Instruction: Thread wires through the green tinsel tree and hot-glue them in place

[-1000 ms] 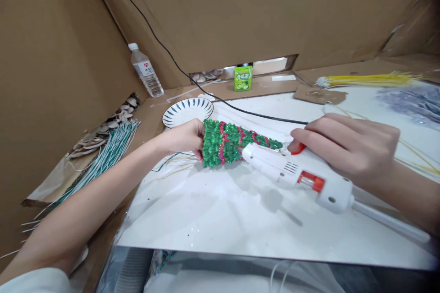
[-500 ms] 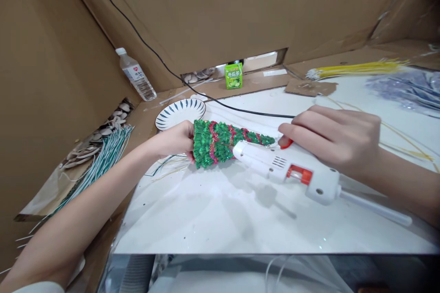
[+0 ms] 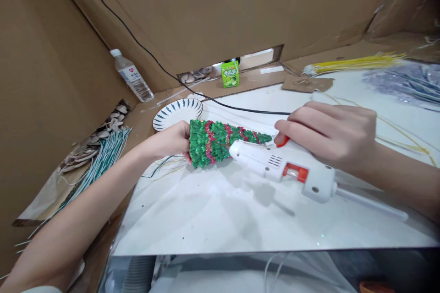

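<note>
A small green Christmas tree (image 3: 215, 139) with red glittery trim lies sideways above the white table, its tip toward the right. My left hand (image 3: 175, 142) is closed at its wide base; the fingertips are hidden behind it. My right hand (image 3: 330, 132) is wrapped round the handle of a white hot glue gun (image 3: 275, 162), one finger by its red trigger (image 3: 283, 142). The gun's nozzle meets the tree's lower side, where exact contact cannot be made out. A translucent glue stick (image 3: 373, 201) sticks out of the gun's back end.
Behind the tree sit a striped plate (image 3: 163, 119), a green packet (image 3: 230, 74) and a tilted water bottle (image 3: 132, 75). A black cable (image 3: 165, 71) runs down to the gun. Bundles of green stems (image 3: 94, 171) and yellow stems (image 3: 354, 64) lie at the sides. Cardboard walls (image 3: 206, 9) enclose the table.
The whole view has shifted slightly, so everything sits a little further left. Both hands, the tree and the glue gun keep nearly the same positions relative to each other.
</note>
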The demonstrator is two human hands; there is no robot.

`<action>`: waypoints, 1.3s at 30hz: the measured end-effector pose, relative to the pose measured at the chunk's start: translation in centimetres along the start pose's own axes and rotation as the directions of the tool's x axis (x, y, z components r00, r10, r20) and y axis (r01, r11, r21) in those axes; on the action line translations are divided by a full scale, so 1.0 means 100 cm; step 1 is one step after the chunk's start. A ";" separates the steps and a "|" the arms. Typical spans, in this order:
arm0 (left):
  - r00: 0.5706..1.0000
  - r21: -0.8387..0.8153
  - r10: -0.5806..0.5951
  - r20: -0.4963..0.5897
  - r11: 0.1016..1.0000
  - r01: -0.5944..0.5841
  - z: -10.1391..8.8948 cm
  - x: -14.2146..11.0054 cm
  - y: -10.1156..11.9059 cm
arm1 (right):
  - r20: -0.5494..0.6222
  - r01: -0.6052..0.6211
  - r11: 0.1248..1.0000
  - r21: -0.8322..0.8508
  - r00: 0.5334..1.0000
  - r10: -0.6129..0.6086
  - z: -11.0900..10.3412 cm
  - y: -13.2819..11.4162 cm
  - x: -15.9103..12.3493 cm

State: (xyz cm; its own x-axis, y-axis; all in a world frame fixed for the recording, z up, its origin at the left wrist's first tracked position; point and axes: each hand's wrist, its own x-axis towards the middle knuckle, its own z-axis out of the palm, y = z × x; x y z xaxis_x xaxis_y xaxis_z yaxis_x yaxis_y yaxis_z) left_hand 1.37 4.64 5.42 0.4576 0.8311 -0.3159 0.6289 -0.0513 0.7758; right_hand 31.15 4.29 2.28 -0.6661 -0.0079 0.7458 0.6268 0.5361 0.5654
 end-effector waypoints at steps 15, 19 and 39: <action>1.000 0.126 0.020 -0.006 0.992 -0.019 0.000 0.001 -0.001 | 0.082 -0.105 0.993 0.053 0.992 0.100 -0.003 -0.004 0.003; 1.000 0.122 0.030 -0.001 0.992 -0.030 -0.001 0.001 -0.002 | 0.064 -0.106 0.992 0.070 0.993 0.102 -0.002 -0.004 0.002; 1.000 0.063 0.006 -0.021 0.998 -0.005 0.002 0.000 0.002 | 0.200 -0.265 0.925 0.273 0.956 0.215 -0.007 0.004 0.003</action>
State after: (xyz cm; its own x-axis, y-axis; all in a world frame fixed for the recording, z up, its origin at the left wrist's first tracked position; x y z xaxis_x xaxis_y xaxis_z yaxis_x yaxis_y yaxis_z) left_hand 1.62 4.46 5.45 0.4480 0.8425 -0.2993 0.6650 -0.0903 0.7414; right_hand 31.47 3.94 2.95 -0.5826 0.2763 0.7644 0.6456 0.7286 0.2288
